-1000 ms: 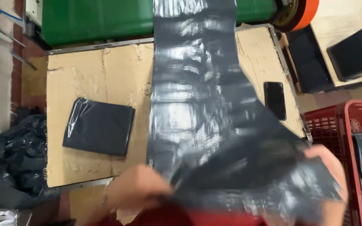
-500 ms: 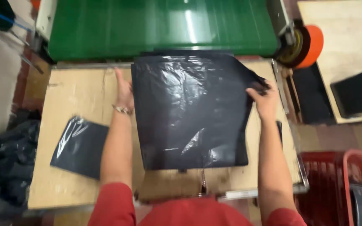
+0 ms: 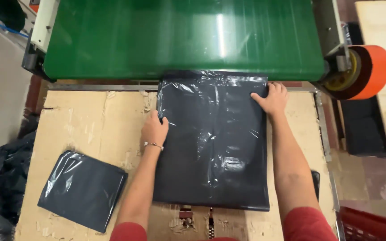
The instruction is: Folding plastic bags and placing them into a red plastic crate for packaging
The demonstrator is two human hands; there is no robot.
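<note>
A large black plastic bag (image 3: 213, 147) lies flat on the cardboard-covered table (image 3: 90, 125), its far edge at the green conveyor belt (image 3: 179, 40). My left hand (image 3: 154, 130) grips the bag's left edge, thumb on top. At the bag's far right corner rests my right hand (image 3: 271, 98), fingers spread and pressing the plastic down. Both forearms run along the bag's sides, in red sleeves.
A folded black bag (image 3: 82, 189) sits at the table's near left. Crumpled black plastic (image 3: 1, 178) hangs off the left edge. An orange roll (image 3: 365, 71) is at the conveyor's right end, black trays (image 3: 362, 125) beside it, a red crate (image 3: 371, 225) at bottom right.
The bag was held up and loose, then laid flat on the table. Both hands have since slid it away from me until its far edge meets the green belt.
</note>
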